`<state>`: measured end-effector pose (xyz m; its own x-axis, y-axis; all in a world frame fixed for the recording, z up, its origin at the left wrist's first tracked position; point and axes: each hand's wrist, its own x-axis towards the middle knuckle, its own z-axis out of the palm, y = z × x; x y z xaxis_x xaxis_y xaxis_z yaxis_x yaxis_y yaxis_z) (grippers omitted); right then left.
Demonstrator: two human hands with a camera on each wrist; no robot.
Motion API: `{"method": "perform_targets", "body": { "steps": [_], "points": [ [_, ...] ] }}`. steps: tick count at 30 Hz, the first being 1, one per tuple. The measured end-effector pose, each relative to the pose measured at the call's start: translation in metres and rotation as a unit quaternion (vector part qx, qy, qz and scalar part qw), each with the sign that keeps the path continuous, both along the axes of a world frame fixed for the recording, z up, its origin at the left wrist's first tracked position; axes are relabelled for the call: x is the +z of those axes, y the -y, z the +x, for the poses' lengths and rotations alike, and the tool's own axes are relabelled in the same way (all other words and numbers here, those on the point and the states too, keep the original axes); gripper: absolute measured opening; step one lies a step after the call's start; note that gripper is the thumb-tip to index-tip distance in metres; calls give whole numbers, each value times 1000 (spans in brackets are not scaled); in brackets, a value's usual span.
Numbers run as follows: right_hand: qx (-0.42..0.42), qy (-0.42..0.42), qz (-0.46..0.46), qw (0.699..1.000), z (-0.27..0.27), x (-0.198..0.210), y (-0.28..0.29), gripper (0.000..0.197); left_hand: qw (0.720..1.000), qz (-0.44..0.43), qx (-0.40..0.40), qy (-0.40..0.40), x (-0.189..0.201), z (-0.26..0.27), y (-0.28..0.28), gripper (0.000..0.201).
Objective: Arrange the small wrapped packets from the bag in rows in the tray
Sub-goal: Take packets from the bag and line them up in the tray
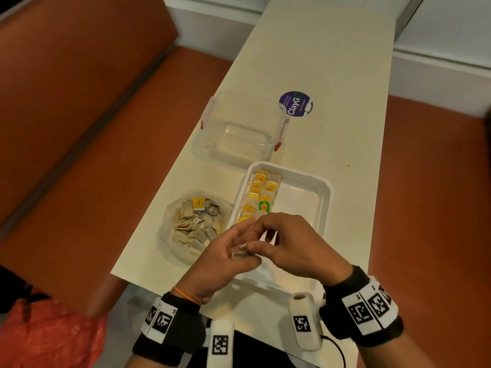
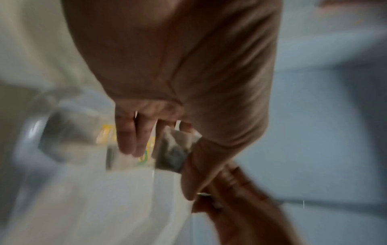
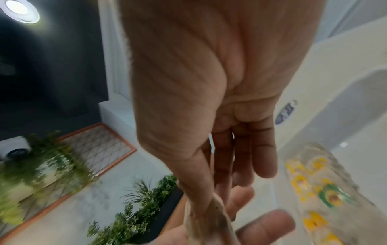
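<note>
Only one word reads clearly: "ClayG", in white on a round purple sticker [image 1: 295, 104] stuck to the cream table [image 1: 318, 62]. Over the glossy white rectangular plastic tray [image 1: 322, 203], the left hand [image 1: 225, 257] and the right hand [image 1: 287, 244] meet, both pinching one small pale papery wrapped packet [image 2: 173, 151] between thumb and fingers. Yellow-tagged packets and one green-tagged packet [image 1: 264, 205] lie in rows along the tray's left side. More packets fill the crinkled clear plastic bag [image 1: 195, 224] just left of the tray. Beyond stands a clear lidless box with red clips [image 1: 239, 128].
</note>
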<state>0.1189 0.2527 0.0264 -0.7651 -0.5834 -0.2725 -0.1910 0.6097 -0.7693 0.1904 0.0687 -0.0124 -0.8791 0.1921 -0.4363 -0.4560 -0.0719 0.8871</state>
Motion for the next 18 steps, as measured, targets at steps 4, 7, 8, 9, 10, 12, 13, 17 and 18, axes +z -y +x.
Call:
{"method": "perform_targets", "body": {
  "steps": [4,7,8,9,10,12,13,17,18],
  "points": [
    [37,-82,41,995,2,19,-2,8,993,-100,-29,-50,7,0,-3,29],
    [43,-108,52,992,0,23,-3,7,987,-141,5,-71,11,-3,-6,29],
    [43,-113,53,991,-1,22,-3,7,988,-137,5,-69,11,-4,-7,28],
    [44,-117,56,991,-1,21,-3,7,989,-135,1,-66,11,-4,-8,26],
    [45,-120,59,990,-1,20,-3,7,987,-146,0,-70,9,-4,-8,25],
    [42,-120,56,990,-2,17,-3,7,983,-167,4,-71,6,-5,-7,24],
    [39,-117,51,991,-3,16,-3,7,986,-153,10,-63,5,-4,-7,23],
    [20,-99,9,995,-6,12,-8,5,993,-110,13,-48,2,-4,-4,26],
    [12,-93,-5,996,-8,10,-10,6,997,-71,9,-41,2,-3,-2,30]
  ]
}}
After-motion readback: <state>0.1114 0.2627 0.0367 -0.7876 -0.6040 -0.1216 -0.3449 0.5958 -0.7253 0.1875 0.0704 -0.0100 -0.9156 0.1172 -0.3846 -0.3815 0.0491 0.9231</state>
